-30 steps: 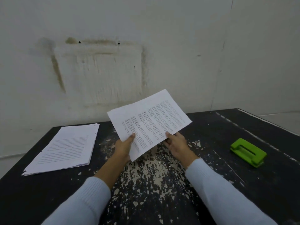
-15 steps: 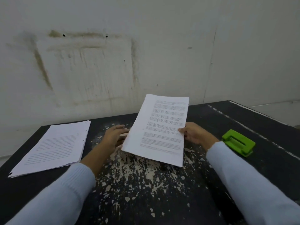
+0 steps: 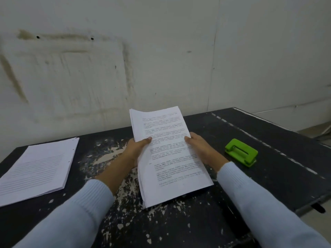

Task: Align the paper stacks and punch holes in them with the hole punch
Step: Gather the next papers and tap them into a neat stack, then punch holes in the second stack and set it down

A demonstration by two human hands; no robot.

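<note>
Head view: I note left hand (image 3: 136, 149) and right hand (image 3: 202, 149), fingers (image 3: 147, 139) curled, pinching the white printed paper stack (image 3: 170, 158) by its long edges, axis pointing away over the black surface (image 3: 268, 185); green plastic hole punch (image 3: 240, 152) lies near, right of the right hand.

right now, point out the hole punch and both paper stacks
hole punch (image 3: 240, 151): head view, green top lever
held paper stack (image 3: 172, 158): head view, printed top sheet
flat paper stack (image 3: 35, 167): head view, top sheet
</note>
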